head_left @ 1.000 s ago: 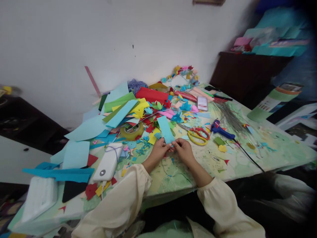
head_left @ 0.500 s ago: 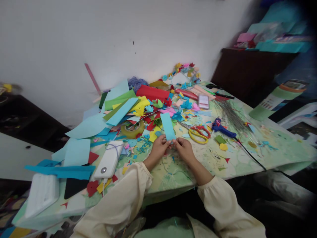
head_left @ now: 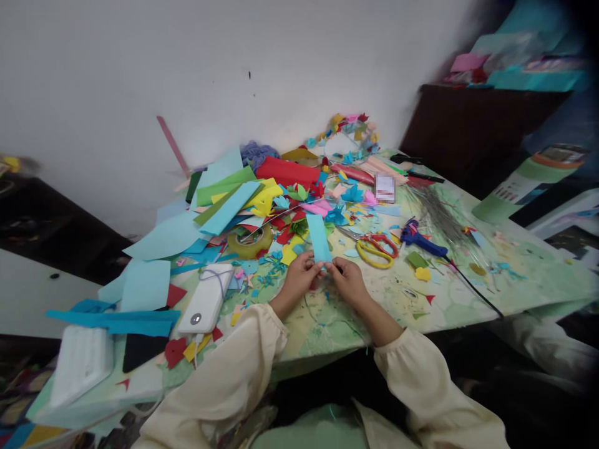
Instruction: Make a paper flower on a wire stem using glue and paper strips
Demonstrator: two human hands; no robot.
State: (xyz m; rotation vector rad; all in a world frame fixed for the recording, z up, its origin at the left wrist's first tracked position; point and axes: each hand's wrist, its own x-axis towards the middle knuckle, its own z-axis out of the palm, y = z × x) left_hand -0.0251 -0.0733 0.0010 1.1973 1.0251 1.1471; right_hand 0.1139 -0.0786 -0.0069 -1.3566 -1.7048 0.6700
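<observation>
A light-blue paper strip stands up between my hands over the middle of the table. My left hand pinches its lower left corner, and my right hand pinches the lower right one. Both thumbs nearly meet at the strip's bottom edge. Just right of the strip lie scissors with yellow and red handles. A roll of tape rests to the left, beside folded coloured paper. Small paper scraps and paper flowers surround my hands.
A white power bank with a cable lies at left. On the right are a blue glue gun with a black cord, a bundle of thin wires and a green bottle. A flower wreath sits at the back.
The strip has become slightly more upright and narrower to the view. Both hands keep their pinch in nearly the same place. The camera view has shifted a little.
</observation>
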